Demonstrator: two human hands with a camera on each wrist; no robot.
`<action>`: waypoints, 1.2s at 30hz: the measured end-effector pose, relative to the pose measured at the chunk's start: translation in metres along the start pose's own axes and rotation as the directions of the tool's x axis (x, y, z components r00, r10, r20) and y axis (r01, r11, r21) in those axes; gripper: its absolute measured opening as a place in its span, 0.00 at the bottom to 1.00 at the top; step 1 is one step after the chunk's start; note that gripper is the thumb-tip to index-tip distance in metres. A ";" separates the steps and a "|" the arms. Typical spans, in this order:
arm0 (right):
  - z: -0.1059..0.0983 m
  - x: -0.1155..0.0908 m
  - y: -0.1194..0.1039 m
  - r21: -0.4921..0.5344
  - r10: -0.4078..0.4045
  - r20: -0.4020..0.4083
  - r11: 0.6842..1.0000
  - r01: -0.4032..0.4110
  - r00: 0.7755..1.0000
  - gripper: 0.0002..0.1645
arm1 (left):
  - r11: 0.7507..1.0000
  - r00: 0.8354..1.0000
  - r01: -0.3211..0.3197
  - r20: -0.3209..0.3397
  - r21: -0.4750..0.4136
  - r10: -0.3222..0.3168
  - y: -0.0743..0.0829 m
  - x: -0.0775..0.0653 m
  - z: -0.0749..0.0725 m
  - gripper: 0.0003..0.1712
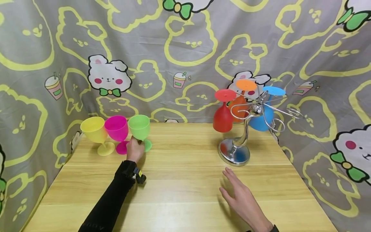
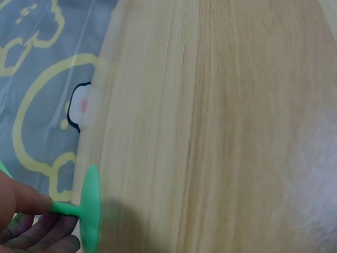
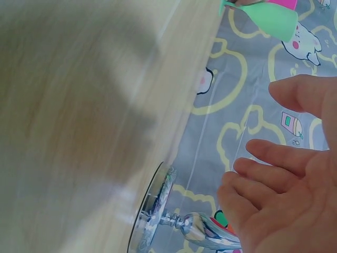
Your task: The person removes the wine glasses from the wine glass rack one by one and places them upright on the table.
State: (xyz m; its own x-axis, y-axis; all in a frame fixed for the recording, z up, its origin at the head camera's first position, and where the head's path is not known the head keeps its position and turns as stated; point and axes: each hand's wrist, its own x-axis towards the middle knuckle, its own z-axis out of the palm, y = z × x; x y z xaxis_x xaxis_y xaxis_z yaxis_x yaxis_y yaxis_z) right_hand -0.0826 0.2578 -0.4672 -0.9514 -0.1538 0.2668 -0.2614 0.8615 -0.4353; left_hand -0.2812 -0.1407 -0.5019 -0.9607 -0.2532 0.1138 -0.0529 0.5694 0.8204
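Note:
At the back left of the table, my left hand [image 1: 135, 150] pinches the stem of a light green plastic goblet [image 1: 139, 126]. Its round foot [image 2: 91, 211] shows beyond my fingers in the left wrist view. Just left of it stand a magenta goblet [image 1: 117, 128] and a yellow goblet [image 1: 94, 129], both upright. My right hand [image 1: 242, 200] is held over the table with fingers extended and nothing in it. In front of it is a chrome glass rack [image 1: 234, 151], where a red goblet [image 1: 222, 119], an orange goblet [image 1: 238, 108] and a blue goblet [image 1: 261, 119] hang upside down.
The wooden table [image 1: 179, 180] has a patterned grey curtain [image 1: 150, 42] close behind it and along both sides. Wire loops [image 1: 279, 125] stick out from the rack's top on the right, with no goblet in them.

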 end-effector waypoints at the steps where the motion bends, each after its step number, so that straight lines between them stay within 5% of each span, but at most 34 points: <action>1: 0.000 0.000 0.000 0.000 0.001 0.000 1.000 -0.001 1.000 0.36 | 1.000 1.000 0.008 0.001 -0.011 -0.008 0.000 -0.001 0.000 0.14; 9: -0.001 0.002 0.000 0.001 -0.018 -0.016 1.000 0.018 1.000 0.36 | 0.987 0.994 0.103 0.041 -0.125 -0.099 -0.007 -0.011 -0.007 0.32; 15: 0.000 0.003 0.000 0.009 -0.032 -0.032 0.999 0.032 0.999 0.36 | 0.971 0.987 0.140 0.102 -0.195 -0.122 -0.004 -0.031 -0.022 0.43; 21: 0.001 0.006 -0.001 0.013 -0.054 -0.041 0.998 0.054 0.998 0.36 | 0.977 0.977 0.168 0.157 -0.132 -0.147 0.006 -0.058 -0.033 0.48; 30: 0.002 0.013 -0.008 0.007 -0.040 -0.017 0.999 0.041 0.999 0.37 | 1.000 0.986 0.008 0.165 0.016 -0.011 0.025 -0.106 -0.033 0.42; 36: 0.006 0.020 -0.018 0.031 -0.048 -0.013 0.998 0.048 0.999 0.37 | 0.975 0.965 -0.187 0.209 0.124 0.159 0.041 -0.139 -0.024 0.45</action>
State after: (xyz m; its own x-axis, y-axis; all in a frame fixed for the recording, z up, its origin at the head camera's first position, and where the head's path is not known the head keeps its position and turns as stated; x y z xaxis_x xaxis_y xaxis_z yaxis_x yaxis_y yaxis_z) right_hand -0.0980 0.2365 -0.4587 -0.9355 -0.1886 0.2988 -0.3121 0.8376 -0.4485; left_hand -0.1429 -0.1011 -0.4710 -0.9924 0.0094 0.1229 0.0944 0.6991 0.7087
